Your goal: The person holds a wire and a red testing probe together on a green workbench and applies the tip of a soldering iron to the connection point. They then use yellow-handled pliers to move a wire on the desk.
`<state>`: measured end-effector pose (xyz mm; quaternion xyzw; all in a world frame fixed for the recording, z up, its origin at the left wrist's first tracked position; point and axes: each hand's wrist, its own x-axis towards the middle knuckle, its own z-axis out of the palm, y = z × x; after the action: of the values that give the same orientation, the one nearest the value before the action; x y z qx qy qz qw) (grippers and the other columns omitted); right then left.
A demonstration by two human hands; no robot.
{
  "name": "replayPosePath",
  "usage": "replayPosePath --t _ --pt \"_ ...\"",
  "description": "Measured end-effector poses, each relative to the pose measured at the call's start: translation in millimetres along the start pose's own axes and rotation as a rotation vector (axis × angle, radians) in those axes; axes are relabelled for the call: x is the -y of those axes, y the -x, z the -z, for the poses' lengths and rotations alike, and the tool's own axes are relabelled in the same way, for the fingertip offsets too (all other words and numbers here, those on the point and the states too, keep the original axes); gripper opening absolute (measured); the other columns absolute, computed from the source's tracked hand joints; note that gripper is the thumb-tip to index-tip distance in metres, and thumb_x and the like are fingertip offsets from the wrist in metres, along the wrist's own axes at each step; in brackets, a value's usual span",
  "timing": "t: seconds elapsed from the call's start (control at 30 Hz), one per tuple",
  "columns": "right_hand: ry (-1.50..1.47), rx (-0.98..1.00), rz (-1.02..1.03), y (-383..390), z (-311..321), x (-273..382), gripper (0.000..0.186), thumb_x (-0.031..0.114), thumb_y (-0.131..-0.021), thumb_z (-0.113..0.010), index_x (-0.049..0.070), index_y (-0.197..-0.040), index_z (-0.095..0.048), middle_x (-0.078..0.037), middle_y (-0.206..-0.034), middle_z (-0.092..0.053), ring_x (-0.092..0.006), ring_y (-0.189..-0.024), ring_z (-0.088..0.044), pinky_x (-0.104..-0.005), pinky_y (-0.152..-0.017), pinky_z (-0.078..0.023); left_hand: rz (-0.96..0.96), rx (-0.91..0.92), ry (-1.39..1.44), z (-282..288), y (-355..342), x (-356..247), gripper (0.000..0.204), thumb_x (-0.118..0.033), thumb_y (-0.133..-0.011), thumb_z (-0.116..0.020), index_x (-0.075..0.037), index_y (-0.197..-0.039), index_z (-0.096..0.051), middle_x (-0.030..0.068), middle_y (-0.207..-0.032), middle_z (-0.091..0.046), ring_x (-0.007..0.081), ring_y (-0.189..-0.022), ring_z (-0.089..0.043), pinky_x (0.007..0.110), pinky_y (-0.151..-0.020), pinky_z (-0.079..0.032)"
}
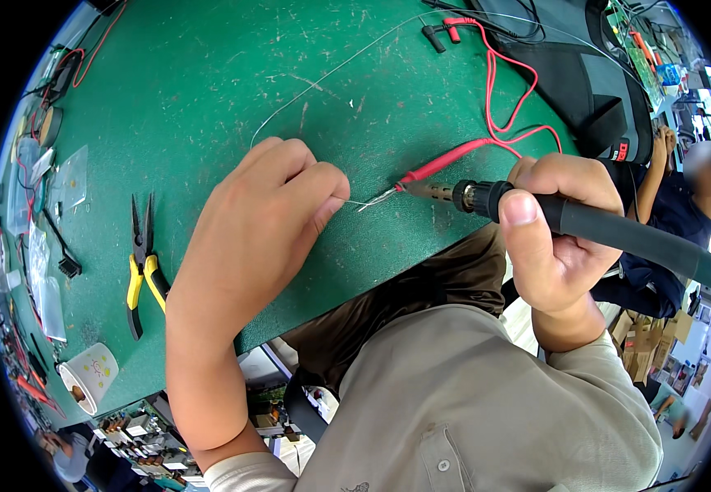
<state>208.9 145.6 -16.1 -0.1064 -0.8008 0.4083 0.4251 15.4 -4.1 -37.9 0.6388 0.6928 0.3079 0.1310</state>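
Note:
My left hand (261, 213) pinches a thin solder wire (323, 79), whose long tail arcs over the table toward the far right. The wire's short end reaches the bare metal strands (378, 198) at the tip of a red test probe (450, 160). In my right hand (565, 262) is a soldering iron (618, 225) with a black handle and thick black cord. Its metal tip points left and meets the red probe's end or lies just beside it; exact contact is too small to tell. The probe lies on the green table (208, 90), its red cable looping away.
Yellow-and-black needle-nose pliers (141, 238) lie left of my left arm. Farther left are a small black brush (68, 264), plastic bags (46, 287) and a tipped paper cup (100, 369). Red and black plugs (446, 34) and a black bag (565, 74) sit far right. A co-worker (700, 197) is at right.

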Motion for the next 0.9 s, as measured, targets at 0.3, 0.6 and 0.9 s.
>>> replayPosePath --t 0.3,0.6,0.9 --pt "-0.03 -0.007 0.029 0.8 1.9 -4.2 0.013 -0.001 -0.08 -0.073 -0.002 -0.082 -0.059 -0.004 -0.069 -0.059 -0.0047 -0.048 -0.047 -0.0209 -0.041 -0.034 0.009 0.0 0.018 1.0 -1.3 0.0 0.008 -0.004 -0.083 -0.065 -0.004 -0.089 -0.061 0.0101 -0.082 -0.051 0.0287 -0.077 -0.052 0.038 -0.065 -0.043" --pt "-0.034 0.032 -0.02 2.4 1.6 -1.1 0.014 0.0 -0.079 -0.074 -0.002 -0.081 -0.06 -0.003 -0.068 -0.057 -0.0063 -0.05 -0.047 -0.0224 -0.042 -0.034 -0.007 0.013 -0.008 -0.3 -1.0 -0.8 0.008 -0.005 -0.083 -0.065 -0.005 -0.089 -0.061 0.01 -0.081 -0.05 0.0291 -0.077 -0.053 0.038 -0.065 -0.043" --pt "0.028 0.074 -0.055 4.4 0.4 2.6 0.016 0.001 -0.079 -0.075 0.0 -0.079 -0.059 -0.005 -0.069 -0.057 -0.009 -0.051 -0.048 -0.0242 -0.043 -0.035 -0.004 0.015 -0.01 0.5 -1.1 -2.6 0.007 -0.005 -0.083 -0.065 -0.005 -0.089 -0.061 0.0101 -0.082 -0.05 0.029 -0.078 -0.053 0.038 -0.066 -0.044"
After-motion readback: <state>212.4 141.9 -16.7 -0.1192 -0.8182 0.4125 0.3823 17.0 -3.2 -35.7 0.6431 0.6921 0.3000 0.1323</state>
